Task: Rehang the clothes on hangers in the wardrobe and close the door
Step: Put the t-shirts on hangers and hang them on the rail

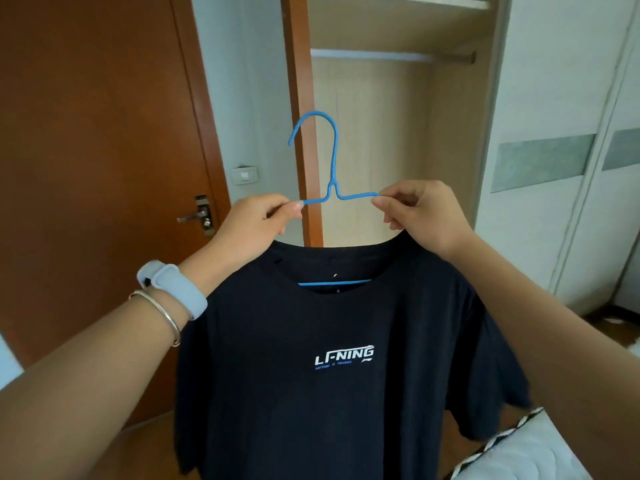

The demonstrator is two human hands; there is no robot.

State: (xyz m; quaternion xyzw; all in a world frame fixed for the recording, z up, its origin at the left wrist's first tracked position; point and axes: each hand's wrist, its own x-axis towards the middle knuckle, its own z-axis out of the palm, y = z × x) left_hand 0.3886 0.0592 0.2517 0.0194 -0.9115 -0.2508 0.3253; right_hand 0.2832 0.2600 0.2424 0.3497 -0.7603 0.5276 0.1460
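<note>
Nearest, at five o'clock, a white bed [540, 455] with a black-and-white edge shows beside a wooden floor [145, 455]. Centre frame, a dark T-shirt [332, 341] hangs on a blue hanger [334, 157], held up in the air. At nine o'clock the left hand [252, 226], with a pale watch [173, 289] and thin bangle [162, 313] on its wrist, has its grip pinched shut on the hanger's left shoulder; at three o'clock the right hand [422, 216] pinches the right shoulder. Beyond, at twelve o'clock, the open wardrobe [391, 133] shows a bare rail [391, 56]. A brown room door [97, 133] stands at ten o'clock, the white sliding door [554, 116] at two.
</note>
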